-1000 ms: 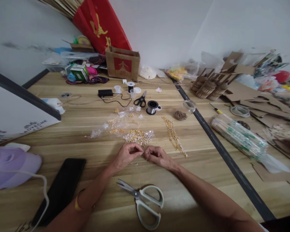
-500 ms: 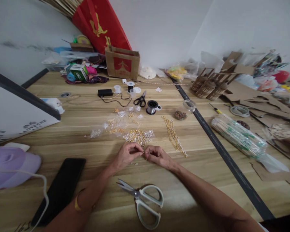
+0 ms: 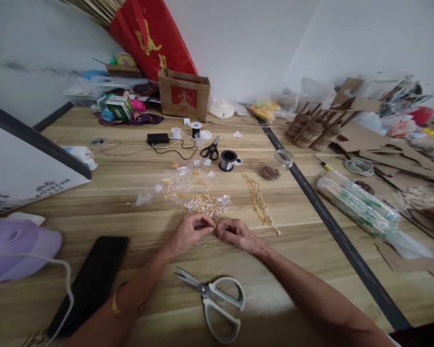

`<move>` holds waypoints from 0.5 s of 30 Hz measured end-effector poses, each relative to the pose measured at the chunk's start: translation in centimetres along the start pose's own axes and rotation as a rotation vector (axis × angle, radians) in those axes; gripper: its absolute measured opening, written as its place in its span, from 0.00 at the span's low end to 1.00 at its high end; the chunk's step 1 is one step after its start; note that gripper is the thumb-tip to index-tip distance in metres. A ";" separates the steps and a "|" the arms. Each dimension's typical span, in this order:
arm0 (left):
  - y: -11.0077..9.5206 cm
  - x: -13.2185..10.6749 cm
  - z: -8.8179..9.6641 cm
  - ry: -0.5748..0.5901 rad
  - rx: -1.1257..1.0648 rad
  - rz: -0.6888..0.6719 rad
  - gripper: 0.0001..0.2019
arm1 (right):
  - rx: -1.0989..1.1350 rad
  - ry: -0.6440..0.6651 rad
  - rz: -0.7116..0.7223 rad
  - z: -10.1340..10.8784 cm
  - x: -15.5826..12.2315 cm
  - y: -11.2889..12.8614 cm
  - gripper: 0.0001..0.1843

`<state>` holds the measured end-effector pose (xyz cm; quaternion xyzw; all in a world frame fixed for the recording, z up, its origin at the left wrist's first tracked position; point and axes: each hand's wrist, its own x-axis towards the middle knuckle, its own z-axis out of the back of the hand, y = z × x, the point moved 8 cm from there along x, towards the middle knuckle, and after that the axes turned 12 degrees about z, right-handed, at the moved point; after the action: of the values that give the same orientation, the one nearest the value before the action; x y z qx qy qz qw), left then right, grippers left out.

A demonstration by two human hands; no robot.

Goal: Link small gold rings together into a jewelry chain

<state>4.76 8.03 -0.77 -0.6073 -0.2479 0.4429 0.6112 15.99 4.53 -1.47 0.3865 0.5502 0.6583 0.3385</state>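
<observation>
My left hand (image 3: 192, 231) is closed in a pinch just in front of a pile of gold and silver beads (image 3: 203, 205); a tiny pale bit shows at its fingertips, too small to name. Close beside it, my right hand (image 3: 237, 234) is also pinched, its fingertips almost meeting the left ones. What the right fingers hold, if anything, is hidden. Under the left hand lies a short piece of chain (image 3: 200, 245). Several gold chains (image 3: 259, 202) are laid out to the right of the beads. Nearer to me, between my forearms, rest white-handled scissors (image 3: 211, 301) with parted blades.
Behind the beads stand a wire spool (image 3: 228, 160), black scissors (image 3: 210, 150) and a black adapter (image 3: 157, 139). A bowl of brown beads (image 3: 271, 172) sits right of the spool. A black phone (image 3: 90, 284) lies left; wrapped sticks (image 3: 358, 205) and cardboard (image 3: 386, 154) cover the right.
Both hands keep nearly the same pinched pose and place. The view has shifted very slightly; everything on the table stays where it was.
</observation>
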 end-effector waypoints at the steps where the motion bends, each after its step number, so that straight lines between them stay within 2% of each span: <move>1: 0.0 0.0 0.0 0.003 -0.004 0.001 0.02 | -0.005 0.000 -0.002 0.0 0.0 0.0 0.15; 15: -0.2 -0.1 -0.1 -0.007 0.025 -0.024 0.01 | -0.007 -0.002 -0.015 0.0 -0.1 -0.1 0.16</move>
<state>4.84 7.96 -0.56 -0.5951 -0.2518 0.4408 0.6231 16.01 4.50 -1.58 0.3821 0.5504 0.6571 0.3453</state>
